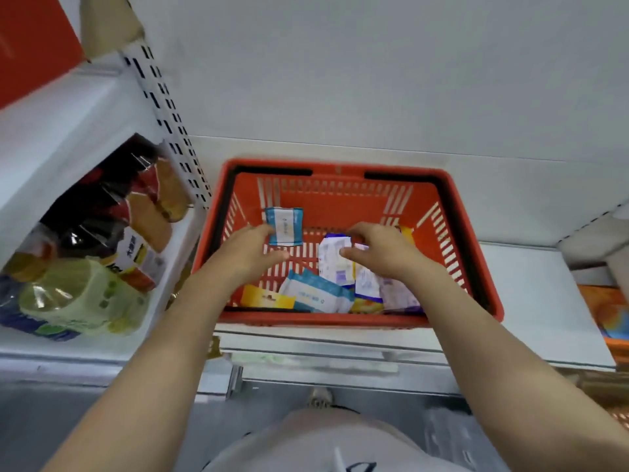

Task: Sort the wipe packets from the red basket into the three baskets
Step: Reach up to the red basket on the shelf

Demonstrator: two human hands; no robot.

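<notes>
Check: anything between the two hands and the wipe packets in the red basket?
Nothing visible. The left hand already pinches a blue packet, and the right hand grips a white-and-purple packet atop the pile. The red basket is open-topped. The three target baskets are not in view.
</notes>
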